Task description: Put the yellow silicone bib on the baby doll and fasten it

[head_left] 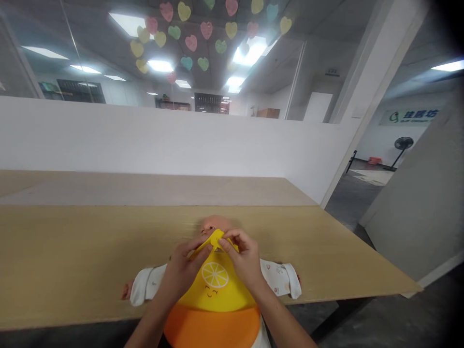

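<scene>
A baby doll (221,222) in a white printed outfit lies on its back, arms spread to both sides. Over its chest is a yellow bib (214,296) with a lemon slice and a smiling face, and an orange pocket (213,326) at the bottom. My left hand (186,263) pinches the bib's neck strap from the left. From the right, my right hand (243,255) pinches the strap too, close to the left fingertips. The strap ends meet in front of the doll's chin; whether they are fastened I cannot tell.
The doll lies at the near edge of a wooden table (90,251). Behind the table stands a white half wall (145,140) with a window carrying heart-shaped notes (206,30). On the right are a doorway, a grey door panel (420,212) and a standing fan (403,143).
</scene>
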A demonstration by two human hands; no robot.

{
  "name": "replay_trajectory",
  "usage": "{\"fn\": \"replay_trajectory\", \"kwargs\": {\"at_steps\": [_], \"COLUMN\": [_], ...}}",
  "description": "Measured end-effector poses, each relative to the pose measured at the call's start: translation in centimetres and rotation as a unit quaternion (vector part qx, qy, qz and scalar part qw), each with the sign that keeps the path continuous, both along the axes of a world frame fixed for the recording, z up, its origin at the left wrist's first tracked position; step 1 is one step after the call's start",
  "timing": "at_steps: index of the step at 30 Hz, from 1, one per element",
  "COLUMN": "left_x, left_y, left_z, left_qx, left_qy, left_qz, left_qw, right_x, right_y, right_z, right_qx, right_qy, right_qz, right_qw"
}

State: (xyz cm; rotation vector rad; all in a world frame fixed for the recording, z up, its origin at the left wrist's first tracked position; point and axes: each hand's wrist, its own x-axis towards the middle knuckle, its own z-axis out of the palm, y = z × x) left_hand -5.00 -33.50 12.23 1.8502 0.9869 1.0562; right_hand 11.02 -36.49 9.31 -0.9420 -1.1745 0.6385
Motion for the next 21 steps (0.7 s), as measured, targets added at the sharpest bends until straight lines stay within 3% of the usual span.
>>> {"fn": "replay_trajectory", "kwargs": {"at_steps": [3, 8, 12, 17, 21], "left_x": [-0.2, -0.5, -0.4, -1.2, -3.8], "left_y": [-0.3, -0.6, -1.1, -2.5, -2.2], "left_z": [-0.1, -0.3, -0.1, 0.3, -1.7], "left_qx": [0.018, 0.042, 0.045, 0.122, 0.139], "left_qy": [0.010, 0.032, 0.032, 0.014, -0.048], "left_qz": [-0.005, 0.017, 0.021, 0.062, 0.138], "left_qw": [1.000, 0.998, 0.998, 0.990, 0.980], "right_x": [0.1, 1.1, 1.6, 3.0, 6.8], "right_y": [-0.2, -1.2, -1.8, -2.0, -2.0], "right_z": [0.2, 1.6, 2.3, 3.6, 6.8], "right_qx": [-0.001, 0.000, -0.043, -0.038, -0.026], "right_qy": [0.007, -0.116, -0.081, -0.049, -0.008], "right_qz": [0.006, 0.076, 0.128, 0.078, 0.010], "right_qw": [1.000, 0.990, 0.988, 0.995, 1.000]}}
